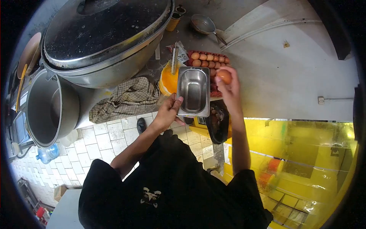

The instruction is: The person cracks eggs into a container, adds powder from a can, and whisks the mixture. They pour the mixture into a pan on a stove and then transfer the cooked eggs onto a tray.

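Note:
My left hand grips the near left edge of a small rectangular steel pan, thumb over the rim. Nothing shows inside the pan. Just right of it, my right hand holds a brown egg between thumb and fingers. Behind that hand lies a red egg tray with rows of brown eggs, partly hidden by the pan and my hand. A tub of orange-yellow liquid stands left of the pan, with a metal handle sticking up from it.
A huge lidded pot fills the back left, beside a deep grey pot. A checked cloth lies at the counter's front. Below the counter hangs a black bag with eggshells. A small frying pan sits at the back.

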Action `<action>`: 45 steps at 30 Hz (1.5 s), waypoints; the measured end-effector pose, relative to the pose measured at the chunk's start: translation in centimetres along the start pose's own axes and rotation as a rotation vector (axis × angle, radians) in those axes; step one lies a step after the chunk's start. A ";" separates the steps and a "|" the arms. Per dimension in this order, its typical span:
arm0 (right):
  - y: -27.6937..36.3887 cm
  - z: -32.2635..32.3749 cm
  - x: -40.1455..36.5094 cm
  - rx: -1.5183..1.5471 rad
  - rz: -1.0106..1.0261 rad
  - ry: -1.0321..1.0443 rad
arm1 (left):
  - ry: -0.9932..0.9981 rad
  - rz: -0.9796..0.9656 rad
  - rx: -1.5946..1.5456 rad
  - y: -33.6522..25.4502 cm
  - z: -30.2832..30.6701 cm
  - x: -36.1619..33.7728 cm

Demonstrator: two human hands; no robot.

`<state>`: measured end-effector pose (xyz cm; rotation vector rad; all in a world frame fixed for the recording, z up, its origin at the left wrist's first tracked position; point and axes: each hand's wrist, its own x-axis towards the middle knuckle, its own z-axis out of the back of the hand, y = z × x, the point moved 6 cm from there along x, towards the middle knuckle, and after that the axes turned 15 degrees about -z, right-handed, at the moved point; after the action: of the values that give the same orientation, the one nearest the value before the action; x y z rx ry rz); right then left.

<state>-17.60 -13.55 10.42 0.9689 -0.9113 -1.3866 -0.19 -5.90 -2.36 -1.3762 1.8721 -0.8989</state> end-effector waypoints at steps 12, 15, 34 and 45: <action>-6.1 0.1 -2.3 0.356 -0.186 -0.305 | -0.034 0.026 0.057 -0.7 -0.2 0.4; -1.3 -0.5 -1.7 0.184 0.020 -0.142 | -0.019 0.046 0.085 -0.3 0.0 0.5; 1.1 -5.7 -0.7 -1.092 0.298 0.158 | 0.046 0.005 0.130 0.1 -0.3 0.3; 6.7 -5.3 -1.5 -1.368 0.548 -0.061 | 0.018 0.031 0.176 -0.5 -0.1 0.1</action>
<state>-10.26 -12.26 14.82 -0.3517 -0.0805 -1.1680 0.01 -6.11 -1.89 -1.2334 1.7758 -1.0371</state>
